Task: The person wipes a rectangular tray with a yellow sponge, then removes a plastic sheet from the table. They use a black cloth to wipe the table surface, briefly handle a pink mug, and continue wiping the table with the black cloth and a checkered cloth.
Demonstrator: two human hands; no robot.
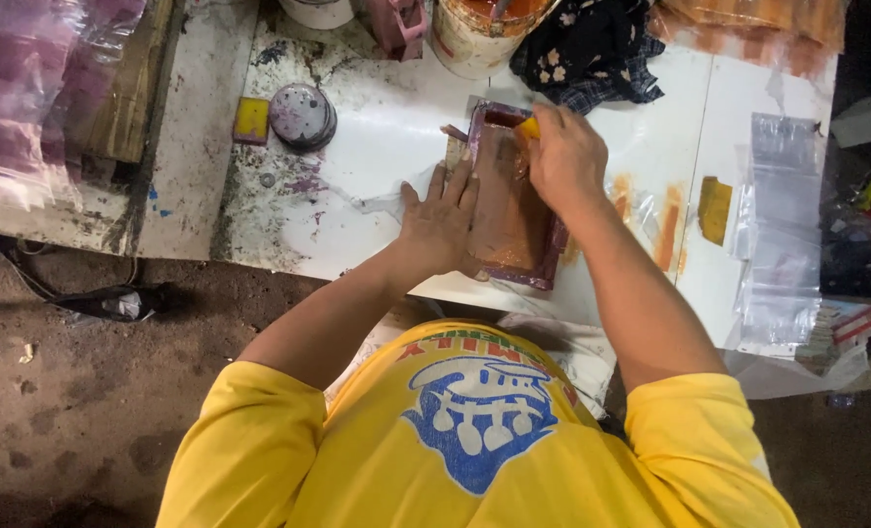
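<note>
Left hand (pixel 442 217) lies flat, fingers spread wide, pressing the left edge of a purple-framed printing screen (pixel 512 210) that rests on the white, paint-stained table (pixel 377 137). Right hand (pixel 564 156) is closed around a small yellow tool (pixel 527 127) at the top end of the screen; the tool is mostly hidden by the fingers. Orange ink coats the screen mesh. A paint bucket (pixel 479 34) stands beyond the screen, a dark patterned cloth (pixel 592 49) beside it. Clear plastic bags (pixel 778 230) lie well right.
</note>
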